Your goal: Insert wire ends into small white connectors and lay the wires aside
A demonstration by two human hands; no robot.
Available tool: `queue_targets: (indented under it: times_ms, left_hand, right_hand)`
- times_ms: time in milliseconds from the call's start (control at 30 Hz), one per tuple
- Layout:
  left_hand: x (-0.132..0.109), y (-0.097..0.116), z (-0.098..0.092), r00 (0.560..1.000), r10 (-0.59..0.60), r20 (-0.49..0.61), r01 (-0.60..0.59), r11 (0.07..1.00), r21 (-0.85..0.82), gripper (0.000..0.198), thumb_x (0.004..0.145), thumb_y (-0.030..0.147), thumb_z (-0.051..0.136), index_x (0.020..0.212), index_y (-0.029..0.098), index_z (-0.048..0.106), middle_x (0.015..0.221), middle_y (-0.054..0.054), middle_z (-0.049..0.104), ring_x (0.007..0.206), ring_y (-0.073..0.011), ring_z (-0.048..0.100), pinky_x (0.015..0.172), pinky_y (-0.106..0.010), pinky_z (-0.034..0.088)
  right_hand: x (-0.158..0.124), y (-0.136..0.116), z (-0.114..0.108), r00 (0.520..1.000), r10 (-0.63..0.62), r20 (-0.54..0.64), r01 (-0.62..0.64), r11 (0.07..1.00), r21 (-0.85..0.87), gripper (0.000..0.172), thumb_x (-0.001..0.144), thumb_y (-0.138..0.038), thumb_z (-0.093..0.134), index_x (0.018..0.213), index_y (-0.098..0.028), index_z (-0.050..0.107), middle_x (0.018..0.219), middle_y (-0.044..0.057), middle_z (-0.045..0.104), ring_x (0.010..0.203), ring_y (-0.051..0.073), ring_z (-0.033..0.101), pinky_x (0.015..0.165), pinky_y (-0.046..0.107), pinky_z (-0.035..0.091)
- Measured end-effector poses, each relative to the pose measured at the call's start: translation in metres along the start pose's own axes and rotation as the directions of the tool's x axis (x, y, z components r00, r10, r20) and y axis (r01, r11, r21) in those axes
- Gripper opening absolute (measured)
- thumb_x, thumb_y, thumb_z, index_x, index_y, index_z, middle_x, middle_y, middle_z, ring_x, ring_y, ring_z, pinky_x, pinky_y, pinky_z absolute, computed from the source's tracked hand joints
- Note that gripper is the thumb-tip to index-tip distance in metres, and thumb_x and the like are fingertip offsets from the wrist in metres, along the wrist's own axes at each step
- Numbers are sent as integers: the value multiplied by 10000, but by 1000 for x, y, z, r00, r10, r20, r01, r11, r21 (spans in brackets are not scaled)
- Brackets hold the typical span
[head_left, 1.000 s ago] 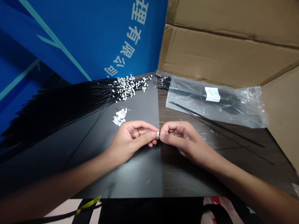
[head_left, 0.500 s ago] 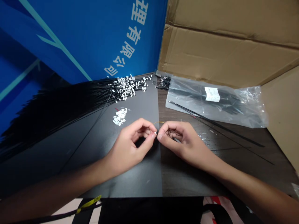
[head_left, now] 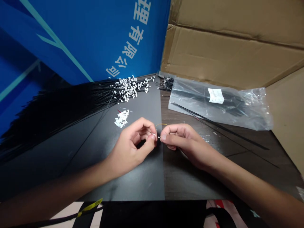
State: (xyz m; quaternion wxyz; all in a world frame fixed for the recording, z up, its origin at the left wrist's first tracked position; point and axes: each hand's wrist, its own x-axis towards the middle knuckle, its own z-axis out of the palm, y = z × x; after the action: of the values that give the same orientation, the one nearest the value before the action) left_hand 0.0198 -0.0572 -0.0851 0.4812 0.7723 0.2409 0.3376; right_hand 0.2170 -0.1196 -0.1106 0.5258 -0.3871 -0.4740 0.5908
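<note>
Both hands meet above the seam where the grey and the dark wood-grained halves of the surface (head_left: 140,186) join. In the head view I read the left hand (head_left: 130,150) as a narrow pinch, thumb against forefinger, holding a small white piece (head_left: 154,135) that the fingertips mostly cover. The right hand (head_left: 186,139), likewise narrow, grips a tiny metal-tipped end (head_left: 159,137), which projects toward the left hand; I see a slight gap between this tip and the left fingertips. A fine yellow strand (head_left: 161,124) arches just behind the fingertips; I cannot tell where either of its ends is fixed.

Beyond the left hand lies a small heap of white pieces (head_left: 122,118). Farther back, a thick bundle of black wires (head_left: 61,104) spreads leftward, with white tips at its right end. Beyond the right hand, a clear plastic bag (head_left: 251,110) bearing a white label (head_left: 216,96) encloses more dark wires; loose black strands (head_left: 228,129) lie in front of it. Blue panel (head_left: 83,34) and cardboard (head_left: 225,53) stand behind.
</note>
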Motion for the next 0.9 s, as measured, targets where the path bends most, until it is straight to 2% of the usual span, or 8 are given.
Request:
queue_targets:
  times_ms: [167, 300, 400, 500, 633, 700, 800, 900]
  left_hand:
    - [1, 5, -3, 1000, -28, 10, 27, 999, 36, 76, 969, 159, 685, 927, 146, 747, 799, -23, 696, 665, -109, 662, 652, -219, 557]
    - [1, 5, -4, 997, -76, 22, 76, 997, -16, 67, 952, 185, 722, 949, 130, 760, 761, -36, 713, 639, -123, 680, 623, -220, 570]
    - [1, 5, -2, 999, -38, 13, 38, 999, -12, 51, 933, 173, 745, 930, 129, 771, 773, -38, 714, 649, -135, 696, 622, -234, 584]
    - [1, 6, -1, 1000, -1, -20, 1, 1000, 20, 48, 919, 158, 757, 889, 132, 784, 768, -32, 706, 645, -130, 693, 614, -227, 584]
    - [2, 5, -5, 994, -109, 8, 109, 992, -67, 64, 936, 176, 780, 899, 125, 794, 738, -32, 732, 622, -105, 679, 598, -175, 570]
    - [3, 2, -8, 981, -186, 62, 194, 967, -164, 82, 954, 197, 793, 915, 125, 797, 729, -37, 755, 610, -95, 679, 603, -154, 565]
    - [5, -2, -10, 953, -279, 114, 301, 901, -311, 106, 956, 222, 824, 908, 129, 805, 731, -41, 771, 627, -98, 699, 623, -150, 571]
    - [5, -3, -8, 927, -351, 130, 372, 829, -417, 113, 914, 214, 876, 878, 125, 817, 725, -36, 768, 633, -99, 708, 618, -144, 573]
  right_hand:
    - [0, -3, 1, 1000, -22, 8, 22, 1000, -15, 265, 840, -406, 888, 747, -208, 737, 641, -50, 512, 645, 141, 434, 695, 301, 383]
    - [-1, -5, 1, 999, -39, 26, 39, 999, -20, 255, 862, -395, 879, 766, -204, 741, 692, -34, 585, 664, 136, 472, 713, 295, 412]
    - [-2, -5, 0, 998, -48, 27, 49, 999, -21, 246, 875, -376, 870, 771, -197, 737, 724, -25, 631, 676, 131, 495, 730, 293, 432]
    - [-2, -7, 1, 998, -60, 28, 61, 997, -48, 237, 895, -365, 853, 783, -198, 728, 740, -14, 663, 724, 146, 577, 770, 302, 471]
    - [-6, -6, 4, 993, -114, 12, 114, 976, -187, 135, 947, -278, 782, 867, -198, 708, 826, 15, 720, 764, 161, 634, 776, 317, 503]
    - [-8, -4, 5, 961, -276, -16, 250, 891, -379, 74, 963, -206, 734, 894, -196, 712, 815, 8, 699, 730, 150, 599, 728, 309, 485]
    - [-9, 3, 6, 831, -554, 39, 452, 633, -628, 78, 965, -130, 690, 921, -184, 726, 819, 9, 670, 748, 147, 583, 709, 305, 468]
    - [-8, 7, 5, 745, -657, 115, 528, 476, -704, 103, 984, -98, 656, 949, -157, 734, 830, 32, 680, 787, 161, 593, 738, 322, 479]
